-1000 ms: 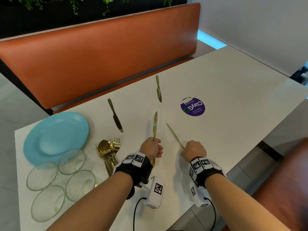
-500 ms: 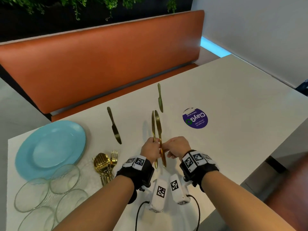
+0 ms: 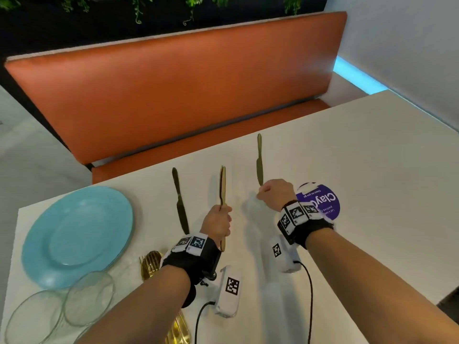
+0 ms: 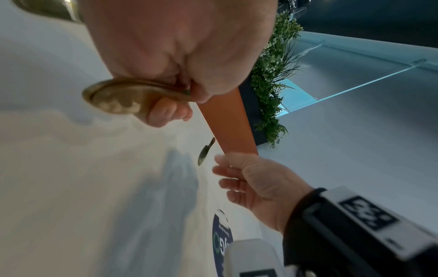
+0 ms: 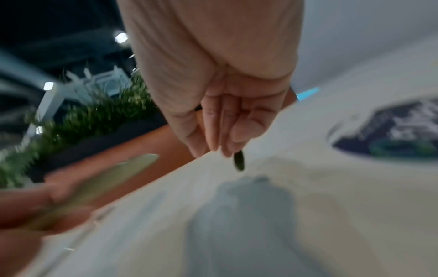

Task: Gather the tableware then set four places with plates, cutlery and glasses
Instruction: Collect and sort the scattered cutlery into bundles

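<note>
My left hand [image 3: 219, 219] grips two gold knives [image 3: 222, 187] together by their handles, blades pointing away, above the white table [image 3: 360, 157]. The left wrist view shows their handle ends [image 4: 123, 97] sticking out of my fist. My right hand [image 3: 270, 193] holds nothing; its fingertips [image 5: 222, 148] are at the near end of a third gold knife [image 3: 259, 160] lying on the table. A fourth, darker knife [image 3: 180, 202] lies left of my left hand. Stacked blue plates [image 3: 77, 234], clear glasses [image 3: 87, 296] and gold spoons and forks [image 3: 151, 264] sit at the near left.
A purple round sticker [image 3: 323, 202] is on the table under my right wrist. An orange bench [image 3: 173, 95] runs along the table's far side, with plants above it. The table's left edge is just beyond the plates.
My right hand brought its knife to my left hand, which now holds two. The right hand then moved forward and right to the far knife.
</note>
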{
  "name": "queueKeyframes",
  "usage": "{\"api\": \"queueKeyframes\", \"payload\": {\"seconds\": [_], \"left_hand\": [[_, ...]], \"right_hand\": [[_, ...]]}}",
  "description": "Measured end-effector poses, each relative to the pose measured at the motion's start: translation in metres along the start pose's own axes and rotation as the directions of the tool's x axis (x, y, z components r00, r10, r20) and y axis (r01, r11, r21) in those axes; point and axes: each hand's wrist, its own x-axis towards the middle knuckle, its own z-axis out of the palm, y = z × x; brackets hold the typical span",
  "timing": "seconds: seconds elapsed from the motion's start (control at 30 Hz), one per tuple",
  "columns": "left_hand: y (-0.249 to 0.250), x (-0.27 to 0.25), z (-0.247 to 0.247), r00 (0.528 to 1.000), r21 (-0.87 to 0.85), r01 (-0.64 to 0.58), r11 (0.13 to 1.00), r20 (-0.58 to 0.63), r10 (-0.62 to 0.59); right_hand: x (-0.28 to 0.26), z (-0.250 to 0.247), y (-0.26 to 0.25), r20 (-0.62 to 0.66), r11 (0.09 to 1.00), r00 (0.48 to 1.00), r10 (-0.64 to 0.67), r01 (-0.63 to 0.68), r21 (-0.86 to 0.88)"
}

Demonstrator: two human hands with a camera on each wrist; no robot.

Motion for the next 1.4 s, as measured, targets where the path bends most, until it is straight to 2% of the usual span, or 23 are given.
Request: {"api": "queueKeyframes", "payload": {"seconds": [0.17,0.27,0.4,0.47,0.57,0.67,0.73,0.93,1.07,1.3,1.4], "left_hand": [[0.012,0.023,-0.01,1.0,-0.005,-0.012,1.0,-0.012,0.012],[0.016,0.032,-0.014,0.999,-0.061,0.001,0.998,-0.033,-0.003],[0.02,0.039,-0.016,0.998,-0.054,-0.006,0.999,-0.059,0.003],[0.024,0.038,-0.016,0.999,-0.007,-0.03,1.0,-0.03,0.03],[0.029,0.036,-0.014,0.998,0.032,-0.059,0.998,0.021,0.058],[0.03,0.04,-0.008,0.999,0.027,-0.039,0.999,-0.025,0.04],[0.031,0.041,-0.003,0.999,0.023,-0.019,1.0,-0.05,0.02],[0.033,0.043,0.006,0.999,0.023,-0.023,0.999,-0.026,0.024],[0.033,0.043,0.006,1.0,0.018,-0.013,1.0,-0.025,0.014],[0.03,0.044,-0.004,0.998,-0.005,-0.028,1.0,-0.055,0.027],[0.031,0.044,-0.007,0.997,-0.043,-0.035,0.998,-0.064,0.033]], "right_hand": [[0.057,-0.015,0.0,-0.055,0.956,0.998,0.042,-0.056,-0.287],[0.079,-0.013,-0.004,-0.038,0.914,0.999,-0.033,0.014,-0.405],[0.103,-0.01,-0.012,0.025,0.837,0.98,-0.199,0.183,-0.515],[0.113,-0.012,-0.014,0.063,0.804,0.974,-0.216,0.215,-0.554],[0.115,-0.015,-0.01,0.118,0.749,0.977,-0.176,0.211,-0.628],[0.113,-0.009,-0.003,0.14,0.689,0.968,-0.207,0.246,-0.682],[0.11,-0.003,0.0,0.148,0.657,0.962,-0.23,0.266,-0.705],[0.095,0.015,-0.004,0.195,0.56,0.927,-0.319,0.351,-0.75],[0.104,0.004,0.0,0.194,0.569,0.904,-0.381,0.394,-0.722],[0.112,-0.005,0.009,0.237,0.504,0.871,-0.431,0.45,-0.738],[0.109,-0.007,0.011,0.226,0.549,0.881,-0.416,0.442,-0.709]]}}
